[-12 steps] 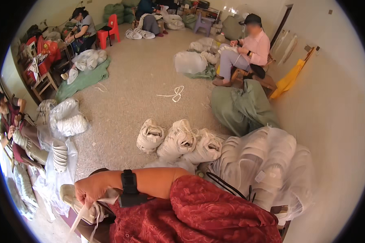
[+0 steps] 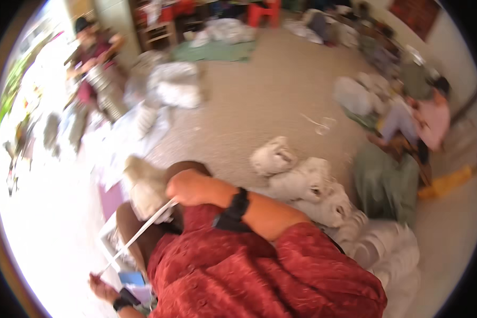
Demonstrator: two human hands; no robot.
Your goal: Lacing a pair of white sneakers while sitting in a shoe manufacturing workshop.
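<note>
A narrow white strip point(image 2: 143, 228) is stretched taut between my two hands. My right hand point(image 2: 189, 188) is closed on its upper end, in front of my knee. Lower down at the left, my left hand point(image 2: 104, 289) is closed around the other end; motion blurs its fingers a little. Just left of my right hand is a cream-coloured, shoe-like bundle point(image 2: 144, 185) at my knees, partly covered by my hand. Its details are smeared.
Several cream bundles point(image 2: 302, 177) stand on the floor at my right, with wrapped white stacks point(image 2: 392, 254) nearer me. A green sack point(image 2: 384, 183) is behind them. People sit working at the left and right. A loose white strip point(image 2: 320, 125) lies on the floor.
The view has swung to the left and down. My left hand has come into sight at the lower left. The strip, hanging from my right hand before, is now pulled straight between both hands.
</note>
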